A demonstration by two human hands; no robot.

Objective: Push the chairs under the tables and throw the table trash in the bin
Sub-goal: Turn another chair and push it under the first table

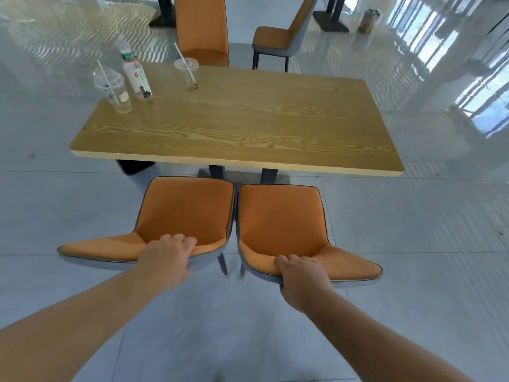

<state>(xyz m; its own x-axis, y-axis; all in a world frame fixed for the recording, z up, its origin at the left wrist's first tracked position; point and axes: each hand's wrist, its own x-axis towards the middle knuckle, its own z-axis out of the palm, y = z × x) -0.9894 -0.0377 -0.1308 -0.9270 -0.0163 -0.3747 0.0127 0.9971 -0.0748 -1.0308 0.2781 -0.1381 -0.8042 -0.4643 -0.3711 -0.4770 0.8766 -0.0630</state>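
Observation:
Two orange chairs stand side by side at the near edge of a wooden table [248,125]. My left hand [168,256] grips the top of the left chair's [184,205] backrest. My right hand [301,274] grips the backrest top of the right chair [281,216]. Both seats are in front of the table edge, not under it. On the table's far left stand a clear plastic cup with a straw [114,91], a plastic bottle [135,73] and a second cup with a straw [188,73].
Across the table, one orange chair [202,28] faces it and another [283,34] stands turned away, further right. A bin lined with a bag [370,19] sits at the far right on the glossy grey floor. Dark table bases show at the back.

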